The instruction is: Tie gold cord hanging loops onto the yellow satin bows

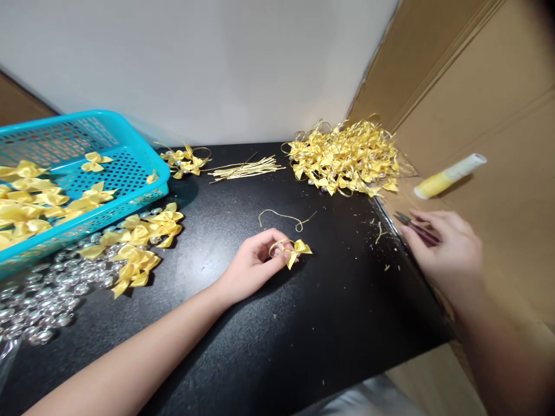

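Observation:
My left hand [260,260] is closed over the middle of the black table, pinching a yellow ribbon bow [297,251] with a loop of gold cord [276,245] on it. Just beyond the fingers lies a loose, curled piece of gold cord [284,216]. At the table's right edge, my right hand [451,248] is closed around small dark-red-handled snips [418,228], their blades pointing left. Part of the snips is hidden by the palm, and the right forearm is blurred.
A turquoise basket [143,188] of yellow bows stands at the left, with silvery beads [47,306] and more bows [134,268] before it. Cut cords [251,169] and a heap of corded bows [347,156] lie along the back. A yellow-and-white tube [448,176] rests on cardboard.

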Motion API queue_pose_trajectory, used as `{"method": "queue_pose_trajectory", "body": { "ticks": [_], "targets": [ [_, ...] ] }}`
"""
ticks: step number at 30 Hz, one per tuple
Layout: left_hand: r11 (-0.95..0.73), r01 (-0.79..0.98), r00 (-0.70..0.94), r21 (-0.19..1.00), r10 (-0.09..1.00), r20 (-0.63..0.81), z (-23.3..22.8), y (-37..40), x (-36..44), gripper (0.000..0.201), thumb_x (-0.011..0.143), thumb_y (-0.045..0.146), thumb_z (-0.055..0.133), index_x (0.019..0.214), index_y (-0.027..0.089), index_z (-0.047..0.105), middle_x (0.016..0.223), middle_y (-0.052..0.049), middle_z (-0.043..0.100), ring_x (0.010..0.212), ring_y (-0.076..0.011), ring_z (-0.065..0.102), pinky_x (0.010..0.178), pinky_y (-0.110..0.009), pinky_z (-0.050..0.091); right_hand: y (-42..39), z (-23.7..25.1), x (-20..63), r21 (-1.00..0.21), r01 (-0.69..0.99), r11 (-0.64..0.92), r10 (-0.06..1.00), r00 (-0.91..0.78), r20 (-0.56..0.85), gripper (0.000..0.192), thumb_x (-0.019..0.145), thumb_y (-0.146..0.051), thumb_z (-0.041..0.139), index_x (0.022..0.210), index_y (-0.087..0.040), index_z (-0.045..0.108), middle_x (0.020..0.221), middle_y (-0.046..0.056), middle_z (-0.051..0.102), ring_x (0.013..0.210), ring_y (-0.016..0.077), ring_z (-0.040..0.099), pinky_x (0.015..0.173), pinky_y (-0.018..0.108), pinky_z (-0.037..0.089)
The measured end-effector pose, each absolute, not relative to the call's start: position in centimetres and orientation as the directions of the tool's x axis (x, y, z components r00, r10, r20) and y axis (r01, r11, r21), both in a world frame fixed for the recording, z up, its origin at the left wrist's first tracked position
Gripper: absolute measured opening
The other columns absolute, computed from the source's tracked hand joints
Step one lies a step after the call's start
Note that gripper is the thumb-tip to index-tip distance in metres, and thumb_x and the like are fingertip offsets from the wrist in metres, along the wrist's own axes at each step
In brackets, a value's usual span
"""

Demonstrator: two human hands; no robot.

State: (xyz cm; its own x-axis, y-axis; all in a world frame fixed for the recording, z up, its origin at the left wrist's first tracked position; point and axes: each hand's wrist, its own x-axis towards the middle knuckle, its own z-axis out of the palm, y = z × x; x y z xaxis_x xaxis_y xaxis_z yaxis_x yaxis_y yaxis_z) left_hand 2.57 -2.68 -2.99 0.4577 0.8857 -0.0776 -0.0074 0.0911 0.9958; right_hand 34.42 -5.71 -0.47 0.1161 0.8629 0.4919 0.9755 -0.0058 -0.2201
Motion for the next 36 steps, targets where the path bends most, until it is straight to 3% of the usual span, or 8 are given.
{"method": "queue_pose_trajectory", "body": {
  "ticks": [2,4,8,12,17,22,29,36],
  "targets": [
    [0.103,-0.017,0.443,0.995,0.893,-0.085,-3.0,-2.7,2.6,0.018,0.08,0.029,0.066,0.082,0.017,0.053,0.072,0.002,0.056,0.063,-0.0098,0.049,0.061,-0.023,0.039,-6.1,1.0,30.2,-0.338,0.904,0.26,0.842,-0.042,0.537,0.012,0.083,-0.027,0.065,0.094,-0.023,0.069,0.092,0.007,0.067,0.084,0.0232,0.062,0.08,0.038,0.046],
    [0.107,-0.043,0.439,0.993,0.895,-0.077,-3.0,-2.8,2.6,0.02,0.08,0.028,0.067,0.084,0.018,0.05,0.072,0.003,0.056,0.063,-0.0094,0.049,0.061,-0.022,0.038,-6.3,1.8,26.0,-0.344,0.819,0.459,0.839,-0.271,0.472,0.003,0.083,-0.024,0.066,0.081,-0.024,0.069,0.083,0.003,0.067,0.079,0.0203,0.061,0.077,0.036,0.043],
    [0.092,-0.1,0.461,0.991,0.887,-0.036,-3.6,-3.1,2.5,0.02,0.084,0.025,0.065,0.086,0.019,0.045,0.068,0.006,0.05,0.061,-0.0082,0.044,0.059,-0.021,0.036,-5.7,1.1,21.0,-0.298,0.748,0.593,0.783,-0.45,0.429,0.009,0.089,-0.023,0.061,0.089,-0.023,0.07,0.084,0.003,0.069,0.08,0.0192,0.057,0.074,0.037,0.035],
    [0.071,-0.088,0.463,0.994,0.886,-0.022,-4.0,-3.2,2.4,0.02,0.085,0.023,0.063,0.084,0.019,0.044,0.069,0.006,0.046,0.062,-0.0078,0.041,0.059,-0.02,0.035,-4.7,-0.6,20.6,-0.347,0.717,0.605,0.784,-0.461,0.416,0.012,0.09,-0.02,0.06,0.088,-0.023,0.071,0.081,0.001,0.069,0.078,0.0175,0.056,0.073,0.036,0.032],
    [0.1,-0.058,0.452,0.993,0.89,-0.063,-3.8,-3.1,2.4,0.024,0.083,0.024,0.066,0.08,0.02,0.042,0.067,0.006,0.046,0.061,-0.0081,0.042,0.059,-0.021,0.036,-4.6,-1.9,20.7,-0.545,0.648,0.532,0.839,-0.314,0.445,0.009,0.088,-0.019,0.062,0.08,-0.02,0.066,0.076,0.001,0.066,0.073,0.0159,0.057,0.072,0.034,0.037],
    [0.129,-0.067,0.448,0.989,0.89,-0.085,-3.5,-3.1,2.6,0.022,0.082,0.024,0.066,0.078,0.019,0.045,0.064,0.006,0.045,0.059,-0.008,0.041,0.058,-0.022,0.035,-4.8,-1.5,20.8,-0.744,0.498,0.445,0.89,-0.157,0.428,0.013,0.09,-0.015,0.052,0.079,-0.02,0.058,0.076,0.002,0.06,0.073,0.0164,0.058,0.068,0.033,0.044],
    [0.15,-0.098,0.457,0.984,0.885,-0.09,-3.7,-3.2,2.4,0.019,0.082,0.026,0.066,0.084,0.018,0.049,0.072,0.003,0.052,0.064,-0.0095,0.047,0.062,-0.023,0.039,-5.0,-2.0,20.8,-0.564,0.603,0.564,0.815,-0.299,0.496,0.005,0.084,-0.019,0.062,0.086,-0.022,0.066,0.077,0.001,0.065,0.075,0.0174,0.058,0.073,0.036,0.041],
    [0.106,-0.069,0.448,0.992,0.892,-0.064,-3.6,-3.0,2.4,0.014,0.082,0.025,0.066,0.08,0.017,0.055,0.068,0.003,0.055,0.062,-0.0091,0.047,0.062,-0.023,0.039,-4.2,-2.4,20.9,-0.625,0.59,0.511,0.856,-0.286,0.431,0.009,0.086,-0.019,0.062,0.091,-0.02,0.07,0.082,0.003,0.067,0.079,0.0181,0.06,0.074,0.036,0.045]
  ]
}}
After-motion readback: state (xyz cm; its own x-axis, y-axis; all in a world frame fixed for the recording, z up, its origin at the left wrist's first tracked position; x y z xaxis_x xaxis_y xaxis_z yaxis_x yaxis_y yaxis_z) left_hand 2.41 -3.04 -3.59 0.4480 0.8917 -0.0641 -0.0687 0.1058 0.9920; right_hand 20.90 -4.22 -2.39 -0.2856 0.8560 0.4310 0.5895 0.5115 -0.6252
